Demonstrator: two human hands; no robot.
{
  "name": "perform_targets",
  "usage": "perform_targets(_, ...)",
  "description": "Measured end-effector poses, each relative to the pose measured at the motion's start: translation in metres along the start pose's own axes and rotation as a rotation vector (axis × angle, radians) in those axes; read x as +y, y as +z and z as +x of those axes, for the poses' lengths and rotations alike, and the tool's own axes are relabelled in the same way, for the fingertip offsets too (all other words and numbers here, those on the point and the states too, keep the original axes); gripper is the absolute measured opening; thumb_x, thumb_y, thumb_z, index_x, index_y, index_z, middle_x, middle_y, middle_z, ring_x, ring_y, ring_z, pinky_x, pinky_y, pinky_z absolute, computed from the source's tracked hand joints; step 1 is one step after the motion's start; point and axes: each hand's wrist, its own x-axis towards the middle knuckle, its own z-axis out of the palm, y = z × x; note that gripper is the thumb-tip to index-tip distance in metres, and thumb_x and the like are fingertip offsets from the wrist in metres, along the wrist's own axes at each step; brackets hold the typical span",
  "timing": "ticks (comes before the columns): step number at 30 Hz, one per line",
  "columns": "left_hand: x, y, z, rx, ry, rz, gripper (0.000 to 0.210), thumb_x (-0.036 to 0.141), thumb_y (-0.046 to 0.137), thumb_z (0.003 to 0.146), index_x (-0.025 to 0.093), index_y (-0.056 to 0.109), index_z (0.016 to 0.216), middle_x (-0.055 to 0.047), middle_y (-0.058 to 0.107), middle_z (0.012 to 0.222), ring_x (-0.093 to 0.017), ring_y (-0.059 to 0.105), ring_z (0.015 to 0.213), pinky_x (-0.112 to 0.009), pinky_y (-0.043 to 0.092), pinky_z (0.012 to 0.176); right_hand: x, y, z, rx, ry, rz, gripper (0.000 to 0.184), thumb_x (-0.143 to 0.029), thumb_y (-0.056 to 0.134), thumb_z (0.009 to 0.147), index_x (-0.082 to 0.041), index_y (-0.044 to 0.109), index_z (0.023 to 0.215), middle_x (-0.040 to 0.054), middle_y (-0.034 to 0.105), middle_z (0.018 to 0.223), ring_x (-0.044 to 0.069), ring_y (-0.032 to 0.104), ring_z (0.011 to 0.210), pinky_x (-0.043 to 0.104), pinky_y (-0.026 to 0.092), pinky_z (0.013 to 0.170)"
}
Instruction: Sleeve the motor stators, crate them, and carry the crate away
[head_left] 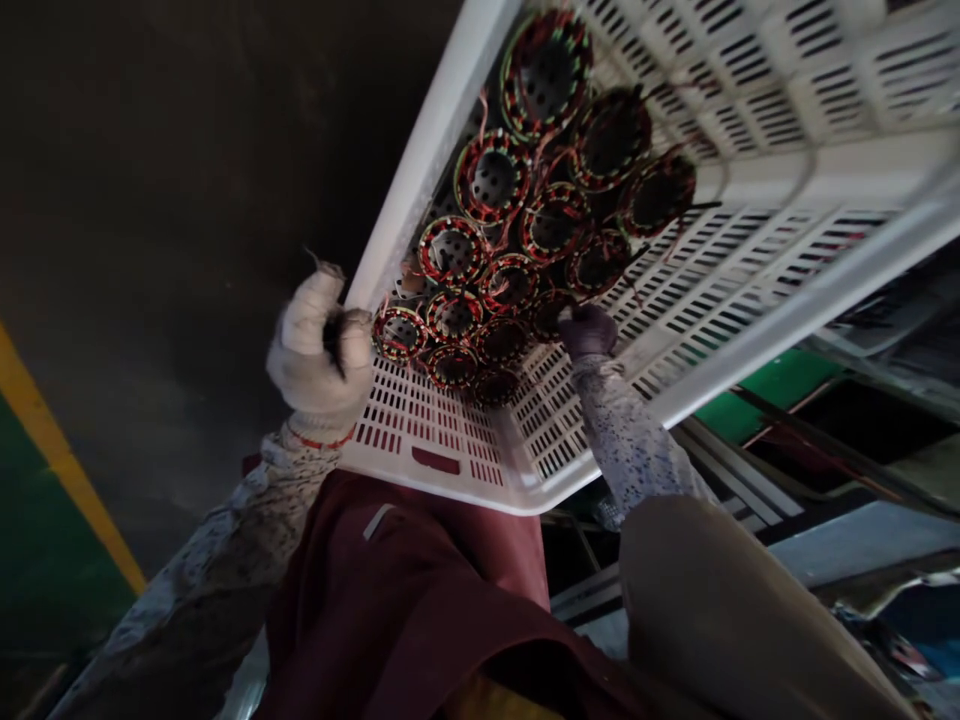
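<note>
A white plastic crate holds several ring-shaped motor stators wound with red and copper-coloured wire, set in rows. My right hand, in a dark purple glove, reaches inside along the right wall. Its fingers are closed at the edge of a stator in the right-hand row, and the fingertips are mostly hidden. My left hand, in a thick white glove, is by the crate's left rim. Its fingers are curled towards the thumb; what they hold, if anything, I cannot make out.
A dark red apron covers my front, against the crate's near end. Dark floor lies to the left, with a yellow line and a green area. Metal framework and a green surface stand on the right.
</note>
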Motion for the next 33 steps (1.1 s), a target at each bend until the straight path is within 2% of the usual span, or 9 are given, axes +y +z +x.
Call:
perform_targets(3,-0.001,-0.001,-0.003,-0.081,-0.134,0.029,0.050,0.050,0.055,0.086,0.023,0.056,0.128,-0.010,0.064,0.128,-0.029,0.063,0.115,-0.046,0.049,0.106,-0.020,-0.009,0.000,0.066,-0.185,0.212,0.026,-0.036,0.056,0.085,-0.015,0.065,0.073,0.0064,0.065,0.069,0.018,0.062,0.070,0.032,0.052,0.070)
perform_targets(6,-0.001,-0.002,-0.004,-0.076,-0.135,0.022,0.049,0.049,0.056,0.086,0.022,0.058,0.128,-0.011,0.064,0.127,-0.029,0.063,0.116,-0.045,0.049,0.107,-0.052,-0.007,0.004,-0.032,-0.340,0.246,0.028,-0.037,0.053,0.088,-0.014,0.066,0.077,0.0055,0.065,0.072,0.015,0.060,0.068,0.029,0.052,0.069)
perform_targets(12,0.003,-0.002,0.000,-0.027,0.031,0.027,0.044,0.040,0.054,0.091,0.018,0.058,0.128,-0.012,0.066,0.126,-0.026,0.066,0.110,-0.041,0.052,0.102,-0.088,0.014,0.014,-0.198,-0.396,-0.272,0.027,-0.041,0.059,0.081,-0.018,0.072,0.086,0.0083,0.072,0.084,0.026,0.067,0.084,0.037,0.052,0.080)
perform_targets(18,0.006,-0.001,0.001,0.106,0.219,0.093,0.036,0.030,0.054,0.092,0.014,0.061,0.124,-0.011,0.072,0.116,-0.022,0.071,0.099,-0.034,0.058,0.089,-0.099,0.015,0.014,-0.270,-0.455,-0.474,0.025,-0.042,0.060,0.079,-0.022,0.074,0.084,0.0064,0.072,0.079,0.026,0.068,0.082,0.036,0.052,0.076)
perform_targets(20,0.006,0.000,0.000,0.083,0.179,0.075,0.037,0.033,0.054,0.092,0.016,0.062,0.124,-0.010,0.071,0.116,-0.022,0.071,0.099,-0.035,0.057,0.090,-0.105,0.006,0.012,-0.265,-0.458,-0.447,0.022,-0.041,0.062,0.077,-0.022,0.072,0.080,0.0053,0.070,0.073,0.025,0.067,0.078,0.035,0.052,0.074)
perform_targets(23,0.005,0.002,-0.001,0.042,0.115,0.057,0.039,0.037,0.055,0.091,0.017,0.063,0.124,-0.010,0.071,0.116,-0.023,0.070,0.101,-0.036,0.055,0.093,-0.116,-0.003,0.008,-0.172,-0.489,-0.152,0.026,-0.042,0.058,0.081,-0.019,0.069,0.077,0.0048,0.068,0.072,0.020,0.064,0.072,0.033,0.051,0.071)
perform_targets(25,0.006,0.003,-0.001,0.068,0.122,0.093,0.038,0.037,0.055,0.091,0.017,0.064,0.122,-0.010,0.073,0.113,-0.023,0.071,0.096,-0.036,0.056,0.091,-0.125,-0.002,0.003,-0.152,-0.575,0.078,0.029,-0.043,0.054,0.085,-0.017,0.066,0.078,0.0048,0.067,0.073,0.017,0.062,0.069,0.029,0.051,0.069)
perform_targets(27,0.007,0.003,0.000,0.116,0.178,0.122,0.035,0.033,0.056,0.091,0.016,0.065,0.120,-0.009,0.074,0.109,-0.021,0.072,0.090,-0.034,0.058,0.086,-0.136,0.006,-0.002,-0.205,-0.661,0.166,0.028,-0.042,0.055,0.084,-0.017,0.065,0.077,0.0043,0.067,0.073,0.016,0.060,0.067,0.027,0.051,0.067)
perform_targets(33,0.011,-0.001,0.003,0.111,0.246,0.093,0.033,0.027,0.057,0.092,0.012,0.067,0.119,-0.011,0.075,0.106,-0.020,0.072,0.083,-0.032,0.060,0.080,-0.164,0.031,-0.014,-0.230,-0.653,-0.153,0.029,-0.041,0.056,0.082,-0.016,0.071,0.087,0.0063,0.071,0.078,0.022,0.065,0.074,0.030,0.050,0.069)
